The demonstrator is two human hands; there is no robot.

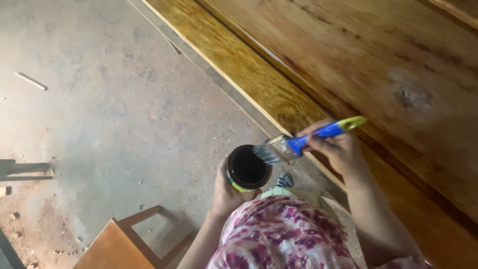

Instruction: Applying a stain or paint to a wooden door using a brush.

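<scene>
Across the upper right, a broad wooden panel (pixel 378 65) fills the view, its surface glossy and amber-brown, grain streaked darker in places, with a raised moulded edge running diagonally down toward the lower right. Beside it lies the concrete floor (pixel 109 114), grey, dusty and scuffed, scattered with sawdust and small chips, plus one thin pale splinter of wood (pixel 31 81) lying well apart at the upper left. Down at the bottom edge sits a wooden stool (pixel 124 244), flat orange-brown top with angled rails, close to the person's left forearm. The person's garment (pixel 279 234) shows in the foreground, soft fabric in a pink, maroon and white floral print.

Now the hands. The left hand (pixel 224 194) is wrapped around a small round tin (pixel 247 168), fingers closed on its side; the tin is open, its inside dark, a yellow-green band around the wall. It is held over the floor just beside the panel's edge. The right hand (pixel 336 147) is clamped on a paintbrush (pixel 303 142), blue plastic handle with a yellow-green tip, shiny metal ferrule, greyish bristles. The bristle tips sit right at the tin's rim.
</scene>
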